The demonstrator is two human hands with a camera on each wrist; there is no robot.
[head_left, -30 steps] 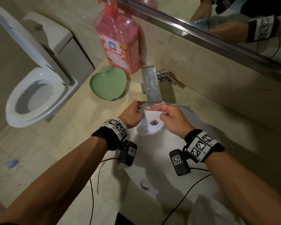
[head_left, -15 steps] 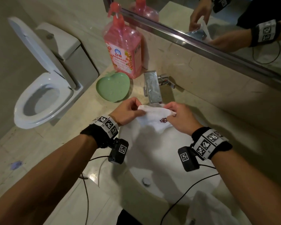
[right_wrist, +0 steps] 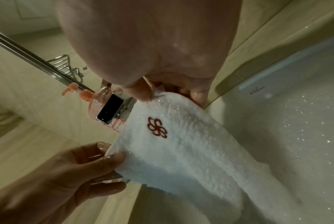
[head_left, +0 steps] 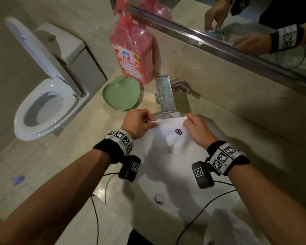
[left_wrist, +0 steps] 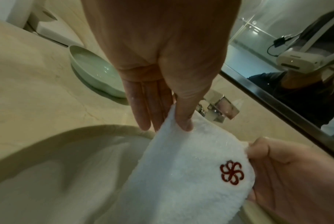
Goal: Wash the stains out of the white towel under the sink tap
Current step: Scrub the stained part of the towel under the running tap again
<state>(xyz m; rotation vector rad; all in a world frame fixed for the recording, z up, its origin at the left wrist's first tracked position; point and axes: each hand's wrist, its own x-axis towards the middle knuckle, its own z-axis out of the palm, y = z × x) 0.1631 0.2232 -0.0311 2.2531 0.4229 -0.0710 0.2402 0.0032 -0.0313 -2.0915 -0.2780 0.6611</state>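
Observation:
A white towel [head_left: 170,135] with a dark red flower emblem [head_left: 178,132] is stretched over the white sink basin [head_left: 175,175], just below the square chrome tap [head_left: 165,95]. My left hand [head_left: 140,123] pinches its left corner between thumb and fingers [left_wrist: 183,119]. My right hand [head_left: 196,129] pinches the right corner beside the emblem [right_wrist: 157,127]. The towel [right_wrist: 181,151] looks wet and its lower part hangs into the basin. No water stream is plainly visible from the tap.
A pink pump bottle of soap [head_left: 132,50] and a green heart-shaped dish [head_left: 121,93] stand on the beige counter left of the tap. A toilet [head_left: 42,96] with raised lid is further left. A mirror [head_left: 237,23] runs above. Another white cloth [head_left: 231,228] lies at the lower right.
My hands have drawn apart, spreading the bunched towel flat between them under the tap. The emblem now faces up.

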